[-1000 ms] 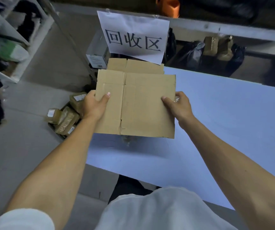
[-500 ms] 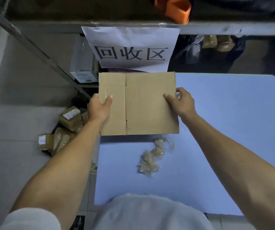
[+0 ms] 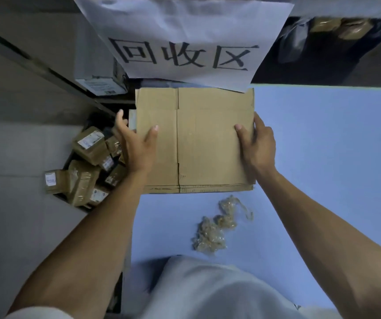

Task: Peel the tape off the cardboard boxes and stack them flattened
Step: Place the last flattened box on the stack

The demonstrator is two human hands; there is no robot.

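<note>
A person's 2 hands set a flattened cardboard box (image 3: 208, 139) onto a stack of flattened boxes (image 3: 198, 189) at the far left corner of a pale blue tabletop (image 3: 323, 157), directly below a hanging paper sign (image 3: 182, 38) with 3 handwritten characters. The left hand (image 3: 136, 143) held the sheet's left edge, thumb pressed on top and the other fingers spread loosely beyond the edge; whether they curled under it could not be told. The right hand (image 3: 257, 146) gripped the right edge, thumb flat on the upper face and fingers wrapped around the side. Layered edges showing along the near side of the pile suggested at least 2 sheets already lay beneath. A crumpled wad of peeled tape (image 3: 217, 229) rested on the tabletop nearer the person, well apart from the pile. On the floor to the left sat a heap of small taped parcels (image 3: 86, 166), apparently not yet processed. The corrugated sheet looked light and fairly stiff across its panels but likely to fold along its creases, so a 2-handed hold at opposite edges seemed the sound way to keep it flat and square it with the pile. The clear tape looked flimsy and sticky, likely to cling to fingers.
</note>
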